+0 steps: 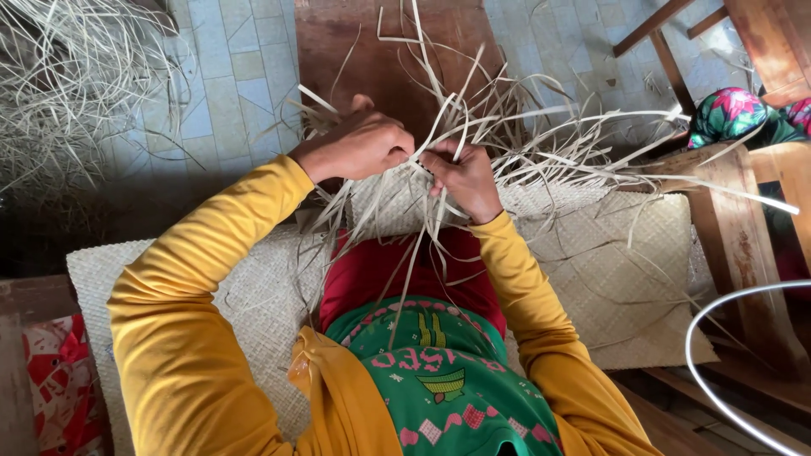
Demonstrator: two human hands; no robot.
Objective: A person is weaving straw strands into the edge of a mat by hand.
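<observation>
Clearly your left hand (355, 145) and right hand (460, 176) are close together, both pinching dry reed strips (507, 118) at the edge of the woven mat (608, 270) over your lap. The strips look light, thin, springy; hold them near the weave, not the loose ends.

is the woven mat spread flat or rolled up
Spread flat: the mat lies open across the lap and to both sides, loose strips fanning from its unfinished edge.

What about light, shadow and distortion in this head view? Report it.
Head view: daylight falls from the upper right onto the pale loose strips and tiled floor; the left edge sinks into shadow; both hands, left hand and right hand, are sharp; the wide lens bows the edges.
</observation>
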